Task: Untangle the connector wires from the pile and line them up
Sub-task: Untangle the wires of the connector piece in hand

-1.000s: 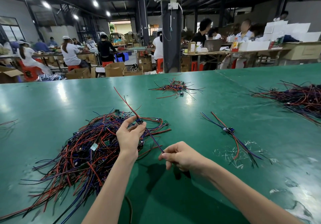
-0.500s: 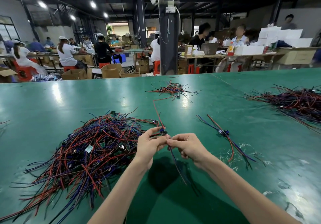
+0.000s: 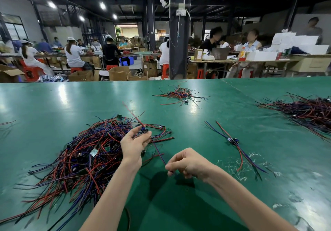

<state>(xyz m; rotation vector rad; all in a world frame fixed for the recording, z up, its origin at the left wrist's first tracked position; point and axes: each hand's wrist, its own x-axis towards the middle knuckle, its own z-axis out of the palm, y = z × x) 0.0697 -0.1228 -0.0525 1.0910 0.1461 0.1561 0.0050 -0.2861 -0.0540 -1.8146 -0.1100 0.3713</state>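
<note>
So the left hand [image 3: 133, 145] is pinching a small blue connector block [image 3: 143, 129] between thumb and fingers [image 3: 137, 129], holding it up just above the big tangled pile of red, blue and black connector wires [image 3: 86, 157] that's sitting on the glossy green worktop [image 3: 53, 105]. A thin red wire lead [image 3: 133, 113] is sticking up and away from those fingers, past the connector, pointing toward the far side of the worktop. On the near side, a dark blue-and-red wire tail [image 3: 158, 150] is running down from the connector straight to the right hand [image 3: 189, 162], which is curled closed and gripping the end of that tail between thumb and forefinger. So the wire is stretched in the air between the two hands, both clamped on it.

The pile itself is lying mostly under and to the left of the left-hand fingers, with loose ends fanning out toward the near edge. Off to the right of the right-hand fingers, well apart from them, a small bundle of already separated red and blue wires with connectors in the middle [image 3: 232, 141] is lying flat on the worktop. Farther out beyond both hands there's a smaller scattered heap of red and black wires [image 3: 179, 94], and another dark heap of wires [image 3: 304, 110] is sitting way off at the right edge.
</note>
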